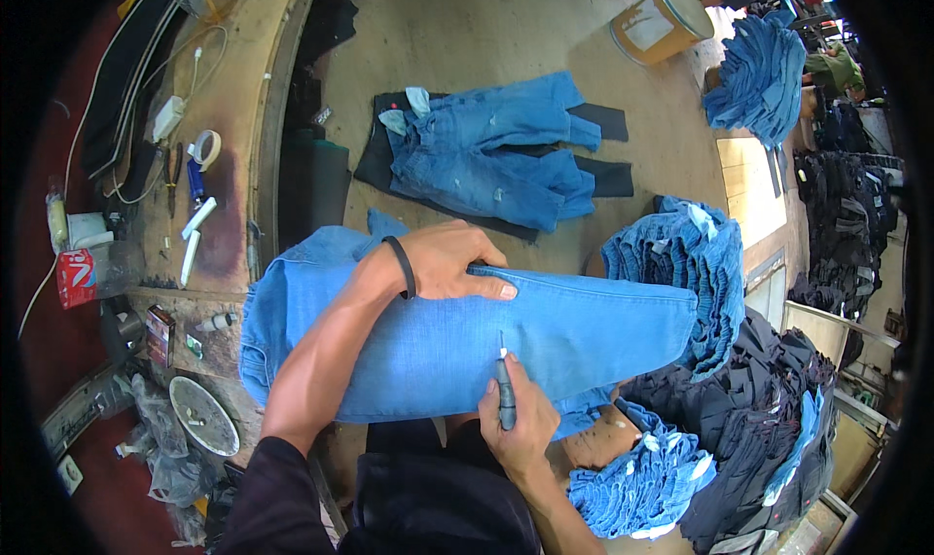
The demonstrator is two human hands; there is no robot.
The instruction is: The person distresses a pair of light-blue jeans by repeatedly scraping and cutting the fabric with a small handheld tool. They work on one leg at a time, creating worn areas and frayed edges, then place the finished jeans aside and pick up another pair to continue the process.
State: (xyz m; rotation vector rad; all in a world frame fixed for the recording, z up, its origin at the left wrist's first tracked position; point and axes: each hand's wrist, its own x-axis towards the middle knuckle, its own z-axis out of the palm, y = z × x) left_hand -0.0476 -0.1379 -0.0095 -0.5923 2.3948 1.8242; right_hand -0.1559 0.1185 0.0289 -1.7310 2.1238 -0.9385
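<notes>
A pair of light-blue jeans (428, 351) is stretched sideways in front of me, one leg tapering to the right. My left hand (452, 261), with a black band at its wrist, grips the upper edge of the denim. Its thumb lies on the front; the other fingers are partly hidden. Below it, my right hand (520, 419) is closed around a slim grey-handled tool (506, 404). The tool's thin tip points upward at the middle of the leg and seems to touch the cloth.
Ripped blue jeans (486, 156) lie on the floor ahead over dark cloth. Folded jeans (686, 263), more denim (642, 482) and dark garments (769, 419) are stacked at right. A wooden bench (219, 98) at left holds tape (206, 148) and tools. A round tub (662, 22) stands far off.
</notes>
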